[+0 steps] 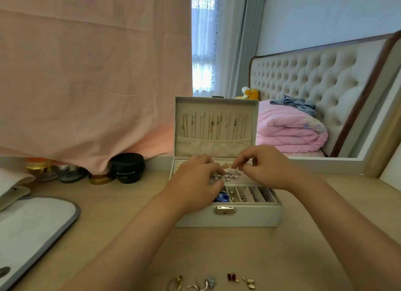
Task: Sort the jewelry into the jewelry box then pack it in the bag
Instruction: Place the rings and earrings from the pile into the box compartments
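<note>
A white jewelry box (245, 218) stands open on the wooden table, with necklaces (213, 126) hanging inside its raised lid. Its tray holds a cluster of earrings (231, 175) and several slots with small pieces. My left hand (195, 182) reaches into the tray, fingers curled down onto the earring panel. My right hand (263, 167) pinches a small earring just above the same panel. At the table's near edge lie loose pieces: a gold ring (175, 282), a silver piece (209, 283), a red earring (232, 277) and a gold earring (249, 283).
A white bag with grey trim (32, 230) lies at the left. Cosmetic jars, among them a black jar (128, 167), stand at the back left under a pink cloth (93, 74). A mirror frame (377, 158) rises at the right.
</note>
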### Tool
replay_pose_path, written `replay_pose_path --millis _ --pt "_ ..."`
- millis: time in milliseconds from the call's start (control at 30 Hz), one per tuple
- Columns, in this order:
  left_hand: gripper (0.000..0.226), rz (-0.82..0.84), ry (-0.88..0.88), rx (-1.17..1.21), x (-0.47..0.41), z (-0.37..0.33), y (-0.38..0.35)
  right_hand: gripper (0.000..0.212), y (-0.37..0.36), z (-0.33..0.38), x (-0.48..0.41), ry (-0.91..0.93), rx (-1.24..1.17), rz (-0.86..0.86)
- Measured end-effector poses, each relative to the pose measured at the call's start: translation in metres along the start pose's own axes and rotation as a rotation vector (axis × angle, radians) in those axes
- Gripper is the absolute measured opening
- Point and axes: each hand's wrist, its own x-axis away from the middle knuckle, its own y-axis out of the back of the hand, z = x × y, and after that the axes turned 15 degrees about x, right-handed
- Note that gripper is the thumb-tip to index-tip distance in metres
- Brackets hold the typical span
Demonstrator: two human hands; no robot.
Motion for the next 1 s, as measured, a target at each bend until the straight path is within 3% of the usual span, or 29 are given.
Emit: replay_pose_path --millis 367,633,1000 --pt "0.013 -0.035 -0.082 -0.02 0.034 -0.027 0.024 0.024 0.018 0.053 0.054 0.075 -0.023 0.111" --pt "0.008 0.177 -0.04 -0.009 0.101 -0.035 0.041 0.014 0.012 0.077 0.099 0.17 0.022 0.371" --pt "0.02 0.38 0.114 0.162 0.142 -0.017 0.05 0.017 -0.019 0.101 0.116 0.205 0.019 0.431"
